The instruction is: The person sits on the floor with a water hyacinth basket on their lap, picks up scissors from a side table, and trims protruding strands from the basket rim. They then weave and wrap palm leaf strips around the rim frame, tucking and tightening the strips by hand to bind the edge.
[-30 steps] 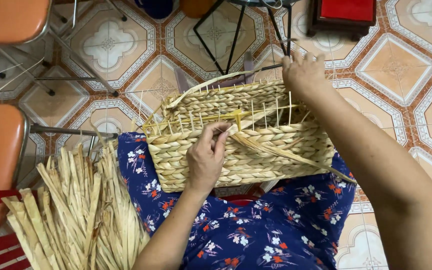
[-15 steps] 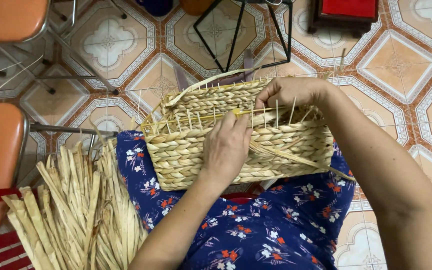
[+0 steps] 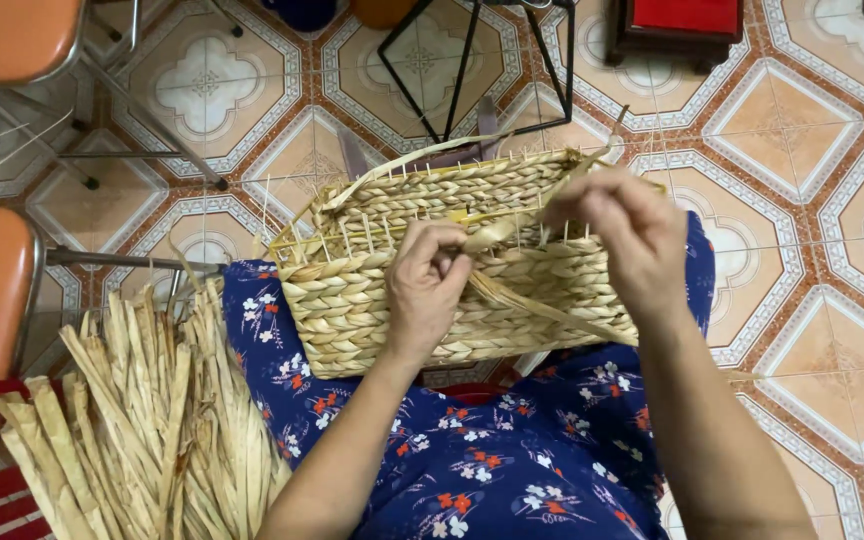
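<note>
Because it is woven from dried straw, the basket (image 3: 452, 270) resting on the person's lap looks light and fairly stiff, though its unfinished rim of upright stalks seems easy to bend; the firm woven wall is probably the safest place to grip. At the rim, the left hand (image 3: 430, 285) pinches a flat strand (image 3: 542, 308) with curled fingers. The right hand (image 3: 620, 235), just beside it, pinches the same strand above the rim.
</note>
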